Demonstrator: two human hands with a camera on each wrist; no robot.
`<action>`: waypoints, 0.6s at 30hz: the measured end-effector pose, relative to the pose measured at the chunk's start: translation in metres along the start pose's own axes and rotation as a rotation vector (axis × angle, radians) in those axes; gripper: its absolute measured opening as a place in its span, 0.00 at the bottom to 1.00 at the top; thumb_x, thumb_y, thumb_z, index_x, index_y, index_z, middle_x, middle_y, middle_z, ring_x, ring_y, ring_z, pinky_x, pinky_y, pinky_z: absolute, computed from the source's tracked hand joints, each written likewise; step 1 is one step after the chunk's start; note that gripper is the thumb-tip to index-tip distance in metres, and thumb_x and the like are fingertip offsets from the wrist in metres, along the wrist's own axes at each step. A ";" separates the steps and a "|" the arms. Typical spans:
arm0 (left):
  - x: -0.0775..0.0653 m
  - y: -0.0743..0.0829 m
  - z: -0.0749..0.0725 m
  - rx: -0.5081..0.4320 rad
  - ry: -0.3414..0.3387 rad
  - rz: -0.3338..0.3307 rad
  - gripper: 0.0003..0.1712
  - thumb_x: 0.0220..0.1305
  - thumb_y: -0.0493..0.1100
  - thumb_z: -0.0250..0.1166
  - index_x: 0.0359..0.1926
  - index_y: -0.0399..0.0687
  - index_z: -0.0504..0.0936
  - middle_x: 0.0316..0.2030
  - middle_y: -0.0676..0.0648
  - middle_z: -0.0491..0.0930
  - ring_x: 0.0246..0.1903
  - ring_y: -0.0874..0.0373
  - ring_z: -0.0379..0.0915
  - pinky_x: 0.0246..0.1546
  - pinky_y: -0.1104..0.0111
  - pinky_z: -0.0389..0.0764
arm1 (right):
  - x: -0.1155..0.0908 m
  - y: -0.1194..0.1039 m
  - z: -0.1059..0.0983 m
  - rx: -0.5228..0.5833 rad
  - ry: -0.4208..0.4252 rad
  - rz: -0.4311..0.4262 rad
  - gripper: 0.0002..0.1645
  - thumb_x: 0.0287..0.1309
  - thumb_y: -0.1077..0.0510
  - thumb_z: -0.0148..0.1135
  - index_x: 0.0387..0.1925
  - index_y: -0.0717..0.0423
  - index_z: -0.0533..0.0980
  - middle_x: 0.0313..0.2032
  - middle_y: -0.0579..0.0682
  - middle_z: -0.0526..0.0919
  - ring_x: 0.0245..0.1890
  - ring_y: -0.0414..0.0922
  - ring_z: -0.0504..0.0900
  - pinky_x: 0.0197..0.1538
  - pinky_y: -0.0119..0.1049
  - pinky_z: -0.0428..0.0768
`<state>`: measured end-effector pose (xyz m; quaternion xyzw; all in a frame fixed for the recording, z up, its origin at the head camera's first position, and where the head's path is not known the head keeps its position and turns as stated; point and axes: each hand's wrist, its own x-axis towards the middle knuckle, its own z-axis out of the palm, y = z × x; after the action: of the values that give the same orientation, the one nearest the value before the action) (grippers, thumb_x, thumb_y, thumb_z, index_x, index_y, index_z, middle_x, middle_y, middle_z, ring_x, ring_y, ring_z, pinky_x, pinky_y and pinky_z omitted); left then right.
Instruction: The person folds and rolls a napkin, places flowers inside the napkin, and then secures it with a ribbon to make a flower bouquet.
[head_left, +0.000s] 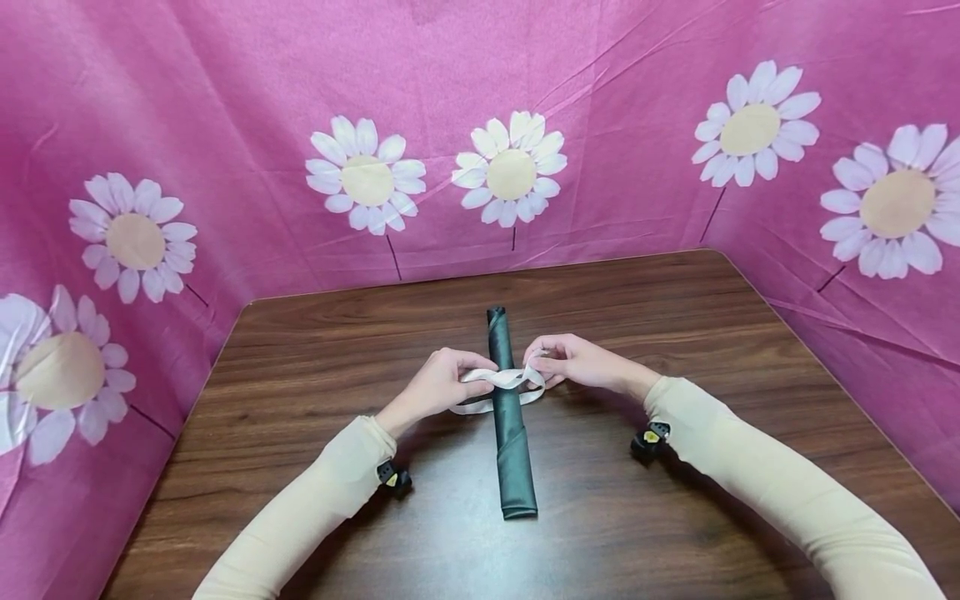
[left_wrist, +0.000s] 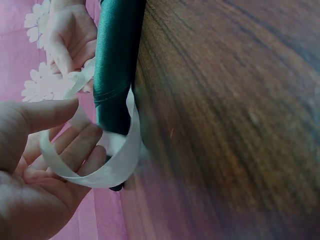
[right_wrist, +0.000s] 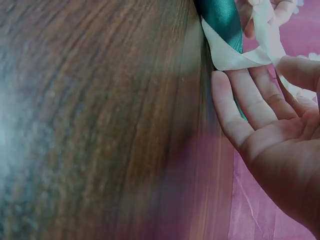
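A rolled dark green satin cloth (head_left: 513, 462) lies lengthwise on the wooden table. Around its middle runs a white ribbon (head_left: 510, 379), crossed over the top of the roll and looping out to both sides. From the left, my left hand (head_left: 438, 383) pinches the ribbon between thumb and fingers, close against the roll. On the other side my right hand (head_left: 577, 362) pinches a ribbon loop between thumb and index finger. In the left wrist view the ribbon (left_wrist: 107, 172) curves beneath the green roll (left_wrist: 115, 60) and across the left hand's fingers.
Brown wood grain covers the table (head_left: 315, 342), whose far edge meets a pink cloth backdrop (head_left: 247, 75) with printed daisies. Small black cameras (head_left: 393, 479) sit at both wrists, over cream sleeves (head_left: 757, 454).
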<state>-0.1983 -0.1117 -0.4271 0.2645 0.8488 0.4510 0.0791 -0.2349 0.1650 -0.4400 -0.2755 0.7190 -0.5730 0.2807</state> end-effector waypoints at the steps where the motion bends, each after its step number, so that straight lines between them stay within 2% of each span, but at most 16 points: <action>1: 0.000 0.000 -0.001 -0.012 0.002 -0.011 0.14 0.62 0.37 0.73 0.49 0.42 0.88 0.38 0.50 0.87 0.32 0.65 0.75 0.35 0.72 0.77 | 0.000 0.000 0.000 -0.002 0.004 -0.001 0.17 0.76 0.60 0.53 0.52 0.75 0.71 0.41 0.68 0.83 0.42 0.50 0.85 0.47 0.45 0.85; 4: -0.002 0.002 -0.002 -0.040 0.001 -0.039 0.17 0.63 0.37 0.73 0.53 0.39 0.86 0.44 0.47 0.87 0.37 0.64 0.79 0.38 0.72 0.79 | 0.001 0.001 -0.002 -0.009 0.014 -0.002 0.18 0.76 0.61 0.53 0.53 0.77 0.72 0.40 0.66 0.84 0.41 0.48 0.85 0.47 0.43 0.85; 7: -0.002 0.002 -0.002 -0.067 0.000 -0.045 0.19 0.64 0.37 0.72 0.55 0.36 0.84 0.49 0.42 0.86 0.46 0.60 0.82 0.46 0.70 0.81 | 0.000 0.001 -0.003 -0.017 0.010 0.004 0.17 0.75 0.62 0.55 0.53 0.75 0.75 0.41 0.64 0.85 0.42 0.46 0.85 0.47 0.43 0.85; 13: -0.003 0.000 -0.001 -0.084 0.052 0.018 0.19 0.66 0.38 0.70 0.55 0.33 0.84 0.54 0.39 0.83 0.60 0.49 0.76 0.56 0.62 0.78 | -0.004 0.000 -0.003 -0.058 -0.026 0.002 0.15 0.73 0.62 0.58 0.51 0.72 0.80 0.44 0.60 0.86 0.43 0.44 0.85 0.49 0.44 0.84; 16: -0.004 -0.002 -0.002 -0.062 0.092 0.037 0.17 0.67 0.39 0.70 0.53 0.34 0.85 0.54 0.41 0.83 0.62 0.49 0.74 0.57 0.62 0.77 | -0.006 -0.002 -0.004 -0.134 -0.033 -0.017 0.13 0.72 0.62 0.60 0.50 0.69 0.82 0.43 0.57 0.87 0.42 0.43 0.84 0.48 0.41 0.84; 18: -0.004 -0.004 -0.003 -0.063 0.107 0.037 0.15 0.68 0.39 0.69 0.52 0.35 0.86 0.54 0.41 0.83 0.61 0.50 0.75 0.57 0.61 0.78 | -0.007 -0.003 -0.005 -0.232 -0.029 -0.044 0.12 0.71 0.61 0.61 0.48 0.64 0.84 0.41 0.53 0.87 0.38 0.40 0.82 0.44 0.35 0.83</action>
<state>-0.1972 -0.1178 -0.4288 0.2529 0.8323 0.4922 0.0336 -0.2334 0.1727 -0.4354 -0.3301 0.7701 -0.4880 0.2447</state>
